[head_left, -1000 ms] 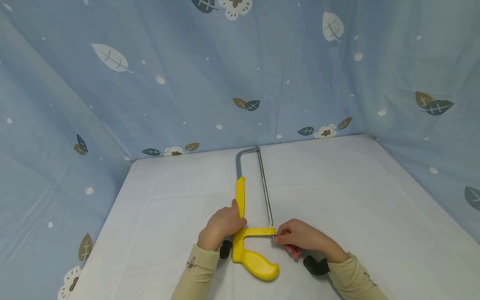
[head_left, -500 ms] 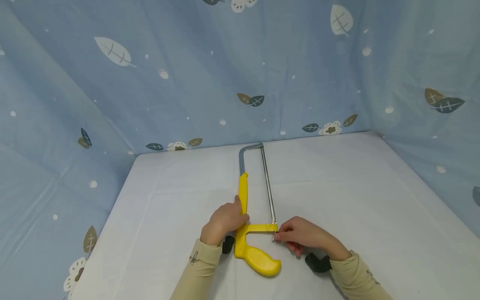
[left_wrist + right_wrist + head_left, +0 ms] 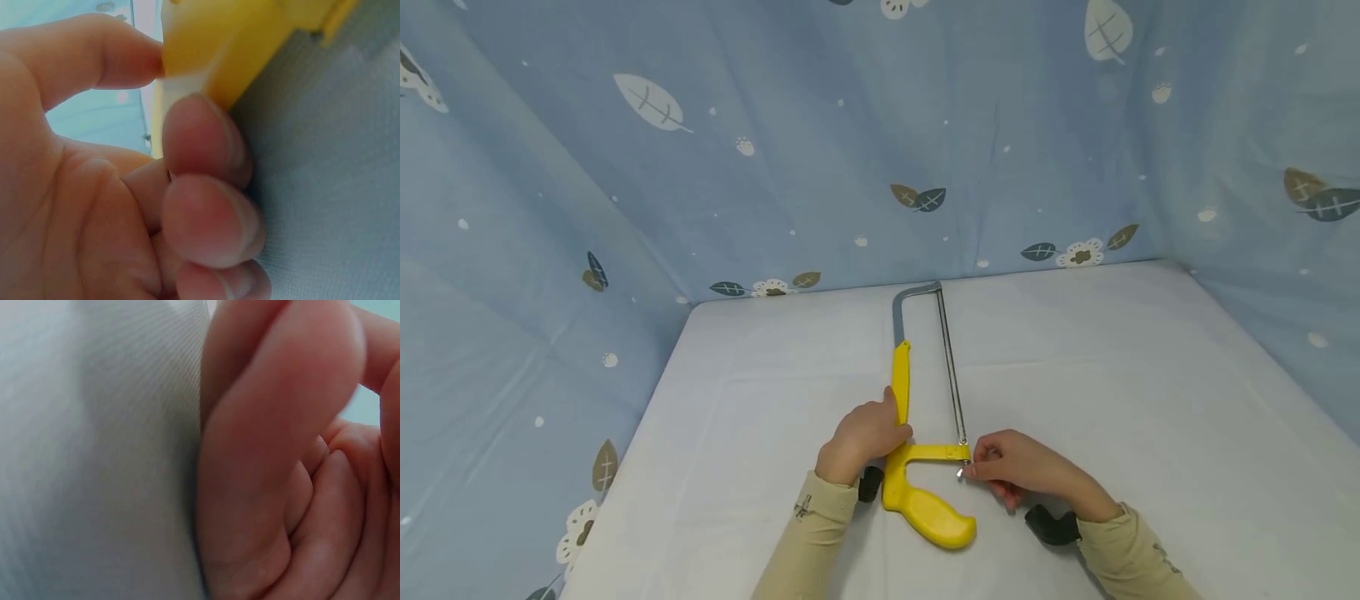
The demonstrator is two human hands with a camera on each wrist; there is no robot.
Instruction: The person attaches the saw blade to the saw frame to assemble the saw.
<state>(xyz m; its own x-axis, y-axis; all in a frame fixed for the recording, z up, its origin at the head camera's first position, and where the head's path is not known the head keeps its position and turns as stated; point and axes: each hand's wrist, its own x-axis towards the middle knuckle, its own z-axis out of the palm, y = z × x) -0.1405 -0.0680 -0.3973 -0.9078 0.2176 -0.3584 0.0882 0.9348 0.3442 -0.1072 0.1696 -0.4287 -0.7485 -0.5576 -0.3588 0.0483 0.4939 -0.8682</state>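
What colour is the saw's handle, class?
The handle is yellow; the head view shows it best.

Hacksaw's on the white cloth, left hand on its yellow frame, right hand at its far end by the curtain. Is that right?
Not quite. The head view shows the right hand at the small metal fitting near the handle, not at the far end. The rest holds: the hacksaw is on the white cloth, with the left hand on its yellow frame.
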